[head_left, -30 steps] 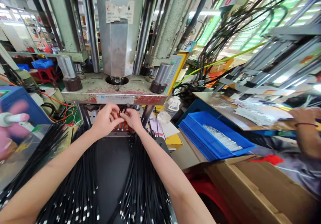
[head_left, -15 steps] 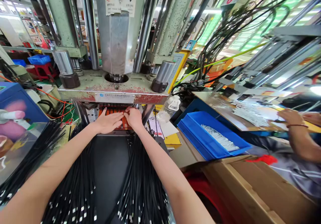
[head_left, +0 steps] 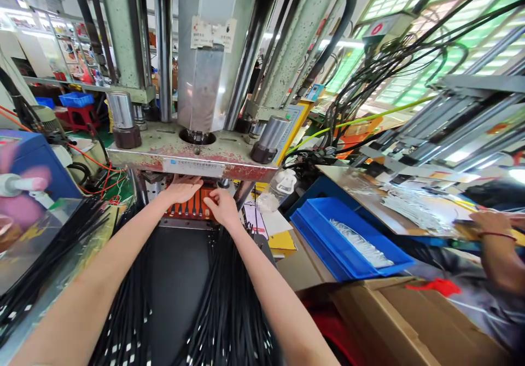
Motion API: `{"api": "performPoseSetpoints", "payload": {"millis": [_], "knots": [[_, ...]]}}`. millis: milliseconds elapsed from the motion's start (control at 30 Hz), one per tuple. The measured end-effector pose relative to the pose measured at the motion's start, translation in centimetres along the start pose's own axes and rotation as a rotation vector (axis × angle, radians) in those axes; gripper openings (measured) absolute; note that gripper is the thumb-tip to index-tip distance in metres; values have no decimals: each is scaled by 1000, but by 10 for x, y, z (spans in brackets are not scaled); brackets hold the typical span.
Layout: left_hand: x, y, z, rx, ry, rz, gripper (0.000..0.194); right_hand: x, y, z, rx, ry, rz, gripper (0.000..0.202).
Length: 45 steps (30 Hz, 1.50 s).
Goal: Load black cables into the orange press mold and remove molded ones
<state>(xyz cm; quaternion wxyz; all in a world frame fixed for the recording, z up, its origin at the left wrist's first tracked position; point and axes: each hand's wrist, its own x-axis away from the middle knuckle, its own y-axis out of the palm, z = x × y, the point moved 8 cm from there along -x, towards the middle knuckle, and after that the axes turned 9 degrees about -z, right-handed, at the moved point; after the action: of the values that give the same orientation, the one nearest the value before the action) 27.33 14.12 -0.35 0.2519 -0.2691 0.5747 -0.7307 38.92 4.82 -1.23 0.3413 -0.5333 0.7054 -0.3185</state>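
An orange-brown mould plate (head_left: 200, 203) sits in the lower part of a press, with several black cable ends lying side by side across it. My left hand (head_left: 180, 190) lies flat over its back left part, fingers stretched out and partly under the press head. At the plate's right side, my right hand (head_left: 223, 207) has its fingers bent and thumb and forefinger close together. Whatever is between those fingertips is too small to make out. Black cables hang in a left bundle (head_left: 127, 300) and a right bundle (head_left: 229, 300) in front of the press.
The heavy press head (head_left: 192, 161) hangs just above my hands. A black board (head_left: 176, 278) lies between the bundles. To the right are a clear plastic bottle (head_left: 279, 188), a blue bin (head_left: 315, 229) with white pieces, a cardboard box (head_left: 389, 311) and a co-worker's hand (head_left: 494, 226).
My hands have moved apart: the left sits further back over the plate, the right lies at its right side. More of the plate and its cable ends shows. The view has shifted slightly.
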Motion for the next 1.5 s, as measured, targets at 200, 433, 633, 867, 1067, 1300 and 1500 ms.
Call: {"api": "performPoseSetpoints", "payload": {"millis": [200, 433, 633, 867, 1067, 1300, 1500], "knots": [[118, 10, -43, -187, -292, 288, 53, 87, -7, 49, 449, 262, -201, 33], [143, 67, -66, -259, -321, -99, 31, 109, 3, 67, 247, 300, -251, 21], [141, 35, -62, 53, -193, 142, 22, 109, -8, 45, -236, 126, -90, 16], [175, -48, 32, 522, 184, 278, 17, 126, -26, -68, -614, -272, -160, 10], [176, -85, 96, 597, 429, 222, 22, 121, -49, -95, -873, -321, -28, 20], [140, -77, 102, 1097, 377, 43, 22, 125, -45, -95, -661, -409, -16, 28], [123, -111, 94, 1087, 457, 419, 16, 131, -5, -66, -342, -430, -114, 16]]}}
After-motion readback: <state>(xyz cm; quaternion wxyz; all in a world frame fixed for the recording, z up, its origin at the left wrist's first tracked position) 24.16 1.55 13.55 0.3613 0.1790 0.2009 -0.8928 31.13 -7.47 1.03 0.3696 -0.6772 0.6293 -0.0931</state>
